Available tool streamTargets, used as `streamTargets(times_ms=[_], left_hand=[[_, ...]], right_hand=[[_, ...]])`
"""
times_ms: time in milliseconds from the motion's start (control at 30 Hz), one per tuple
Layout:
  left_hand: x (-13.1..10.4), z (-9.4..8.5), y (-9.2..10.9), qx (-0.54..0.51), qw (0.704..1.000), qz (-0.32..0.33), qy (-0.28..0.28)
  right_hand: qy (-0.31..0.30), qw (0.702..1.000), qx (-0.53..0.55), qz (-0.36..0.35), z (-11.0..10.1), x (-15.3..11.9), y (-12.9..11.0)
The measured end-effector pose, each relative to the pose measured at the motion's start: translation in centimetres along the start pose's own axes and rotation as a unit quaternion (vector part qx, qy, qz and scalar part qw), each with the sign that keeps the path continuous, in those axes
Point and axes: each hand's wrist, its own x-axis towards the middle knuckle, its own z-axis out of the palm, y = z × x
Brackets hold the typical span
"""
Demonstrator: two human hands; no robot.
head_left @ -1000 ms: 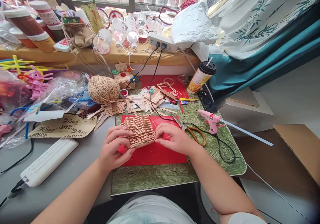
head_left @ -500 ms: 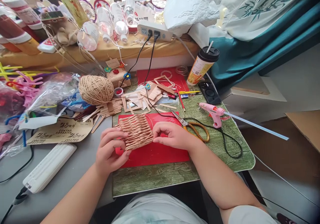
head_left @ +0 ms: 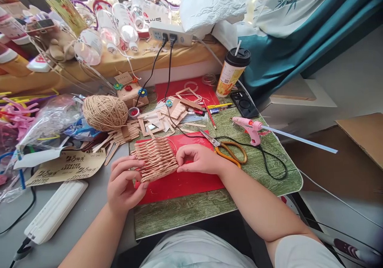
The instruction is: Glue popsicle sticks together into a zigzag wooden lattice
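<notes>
A small panel of tan twine woven in ridged rows (head_left: pixel 157 158) is held up just over a red sheet (head_left: pixel 191 186). My left hand (head_left: pixel 124 182) is closed around its left edge, fingers behind the top and thumb at the lower corner. At the right edge, my right hand (head_left: pixel 199 160) pinches with thumb and forefinger; whether a loose strand is between them I cannot make out. A wooden stick end (head_left: pixel 151 132) pokes out of the panel's top. Orange-handled scissors (head_left: pixel 231 152) lie open beside my right wrist.
A pink glue gun (head_left: pixel 253 128) with a long glue stick rests at the right, near a lidded cup (head_left: pixel 233 71) and a phone (head_left: pixel 244 103). Behind the panel are loose craft sticks (head_left: pixel 124 134) and a twine ball (head_left: pixel 105 112). A white power strip (head_left: pixel 56 210) lies left.
The camera view has swung a little, so the table's things appear shifted left. Both hands keep nearly the same hold on the woven panel.
</notes>
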Motion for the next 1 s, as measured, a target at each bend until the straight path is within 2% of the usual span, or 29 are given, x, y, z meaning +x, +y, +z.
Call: streamTargets(times_ms=[133, 367, 567, 900, 1000], left_hand=[[0.1, 0.0, 0.1, 0.004, 1.0, 0.0, -0.001], [-0.3, 0.0, -0.3, 0.007, 1.0, -0.007, 0.0], [-0.3, 0.0, -0.3, 0.001, 1.0, -0.007, -0.003], [0.1, 0.0, 0.1, -0.01, 1.0, 0.004, -0.01], [-0.1, 0.0, 0.0, -0.016, 1.0, 0.004, -0.012]], right_hand=[[0.017, 0.998, 0.043, 0.036, 0.4, -0.2, 0.4], [0.057, 0.996, 0.057, 0.032, 0.6, -0.3, 0.7], [0.074, 0.994, 0.064, -0.044, 0.9, -0.2, 1.0], [0.039, 0.986, -0.092, -0.136, 0.9, -0.6, 0.0], [0.037, 0.984, -0.106, -0.14, 1.1, -0.7, -0.1]])
